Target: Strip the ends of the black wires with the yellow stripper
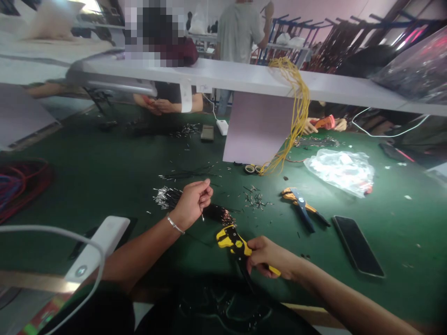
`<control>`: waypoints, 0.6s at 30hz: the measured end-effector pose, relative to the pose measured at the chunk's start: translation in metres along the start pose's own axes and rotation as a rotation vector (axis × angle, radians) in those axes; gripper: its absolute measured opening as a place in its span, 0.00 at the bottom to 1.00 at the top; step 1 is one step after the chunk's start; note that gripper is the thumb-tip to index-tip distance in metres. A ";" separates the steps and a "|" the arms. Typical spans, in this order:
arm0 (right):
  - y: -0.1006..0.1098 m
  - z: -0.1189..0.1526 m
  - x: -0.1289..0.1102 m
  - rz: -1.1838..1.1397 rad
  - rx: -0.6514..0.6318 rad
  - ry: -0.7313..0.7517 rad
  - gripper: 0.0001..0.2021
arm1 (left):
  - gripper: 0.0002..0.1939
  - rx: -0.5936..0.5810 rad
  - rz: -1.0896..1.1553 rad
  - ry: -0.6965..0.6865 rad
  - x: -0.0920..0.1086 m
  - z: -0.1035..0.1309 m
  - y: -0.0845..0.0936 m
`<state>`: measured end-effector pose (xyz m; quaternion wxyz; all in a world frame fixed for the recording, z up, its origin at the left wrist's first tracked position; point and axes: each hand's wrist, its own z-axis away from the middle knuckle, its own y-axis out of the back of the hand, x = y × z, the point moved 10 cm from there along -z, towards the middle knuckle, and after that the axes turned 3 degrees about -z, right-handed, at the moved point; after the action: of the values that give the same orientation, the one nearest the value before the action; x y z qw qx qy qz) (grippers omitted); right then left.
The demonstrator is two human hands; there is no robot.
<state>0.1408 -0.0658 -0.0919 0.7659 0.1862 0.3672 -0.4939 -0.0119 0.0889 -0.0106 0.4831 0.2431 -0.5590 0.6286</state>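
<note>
My right hand [267,257] is wrapped round the handles of a yellow and black wire stripper [234,243], its jaws pointing left. My left hand [193,203], with a bracelet at the wrist, is closed above a bundle of dark wires [218,213]; a thin dark wire end hangs below its fingers. The bundle has silvery tips on the left and copper-coloured ends on the right. Small cut pieces [256,199] lie scattered to its right. More loose dark wires [188,173] lie behind the bundle.
An orange and blue stripper [299,202], a phone [359,245] and a clear plastic bag [340,170] lie right. Yellow wires [296,102] hang from a raised white shelf [237,77]. A white power strip [101,244] is at left. Other people's hands work across the green table [115,181].
</note>
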 end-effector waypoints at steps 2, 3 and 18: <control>-0.011 -0.001 0.007 -0.126 -0.075 -0.036 0.05 | 0.14 -0.004 -0.002 -0.006 0.000 0.001 -0.001; -0.013 -0.001 0.009 -0.178 -0.085 -0.044 0.05 | 0.15 -0.008 -0.004 -0.009 0.001 0.001 -0.002; 0.001 0.056 -0.050 -0.437 -0.074 0.492 0.25 | 0.16 -0.049 -0.070 0.035 0.003 0.015 -0.014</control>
<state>0.1508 -0.0707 -0.0171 0.5363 0.1886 0.5901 -0.5732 -0.0045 0.0747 0.0025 0.5203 0.2394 -0.5567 0.6017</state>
